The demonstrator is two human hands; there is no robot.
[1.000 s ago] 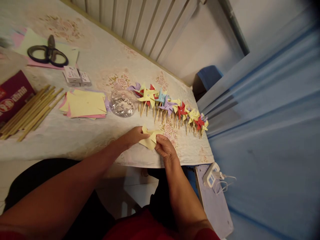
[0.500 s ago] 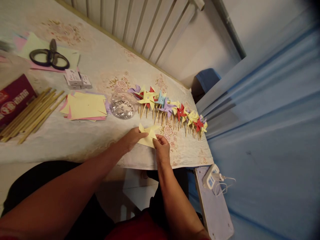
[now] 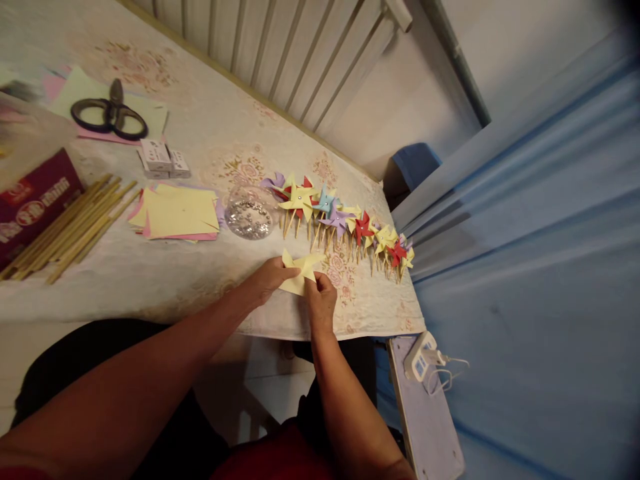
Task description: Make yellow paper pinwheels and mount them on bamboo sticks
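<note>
Between my two hands, above the near part of the table, is a yellow paper pinwheel [image 3: 296, 285] with some of its points folded inward. My left hand [image 3: 271, 277] pinches it from the left, thumb lying over the folded middle. On the right edge, my right hand [image 3: 323, 293] grips the paper between thumb and curled fingers. Just beyond stand finished pinwheels [image 3: 336, 220] on sticks, in yellow, red, purple and blue. A clear bag of small metal pins [image 3: 249, 217] lies to the left of them.
A stack of paper squares [image 3: 183, 212], thin wooden sticks [image 3: 75, 227] and a dark red box [image 3: 43, 200] lie at left. Farther back are black-handled scissors [image 3: 113, 117] and small white boxes [image 3: 156, 155]. A power strip [image 3: 423, 357] sits on a stool [image 3: 430, 427] at right.
My right hand has shifted slightly along the paper's right edge, its fingers curling closer. The view has moved a little; both hands still hold the yellow pinwheel.
</note>
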